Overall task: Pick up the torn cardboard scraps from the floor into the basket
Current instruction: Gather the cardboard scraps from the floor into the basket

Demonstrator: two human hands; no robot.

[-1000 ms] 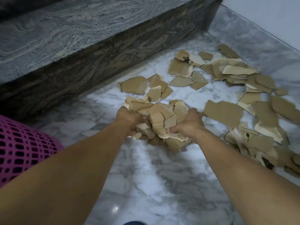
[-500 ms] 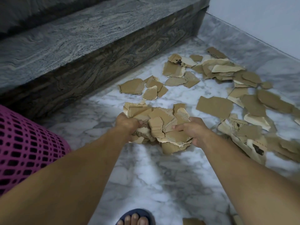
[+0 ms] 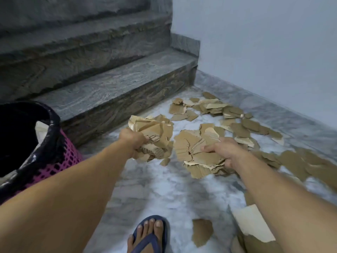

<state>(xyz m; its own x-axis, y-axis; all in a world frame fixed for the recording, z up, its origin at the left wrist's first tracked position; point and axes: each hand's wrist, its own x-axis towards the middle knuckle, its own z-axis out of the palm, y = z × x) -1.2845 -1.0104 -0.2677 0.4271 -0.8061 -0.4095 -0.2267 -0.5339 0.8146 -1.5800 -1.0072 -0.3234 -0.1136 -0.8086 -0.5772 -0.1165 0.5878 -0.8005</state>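
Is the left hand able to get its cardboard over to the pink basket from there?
Probably yes: the left hand grips its scraps up off the floor, and the basket stands open just left, nothing between.

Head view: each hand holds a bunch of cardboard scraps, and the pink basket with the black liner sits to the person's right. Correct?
Not quite. The head view shows the pink basket on the person's left. Left hand and right hand each hold a bunch of cardboard scraps.

Both bare forearms reach forward, the left hand [image 3: 131, 141] curled tight round a crumpled bundle of cardboard scraps [image 3: 154, 137], the right hand [image 3: 225, 151] just right of that bundle, thumb on top, gripping a second sheaf [image 3: 195, 152], a sandalled foot [image 3: 148, 234] below.
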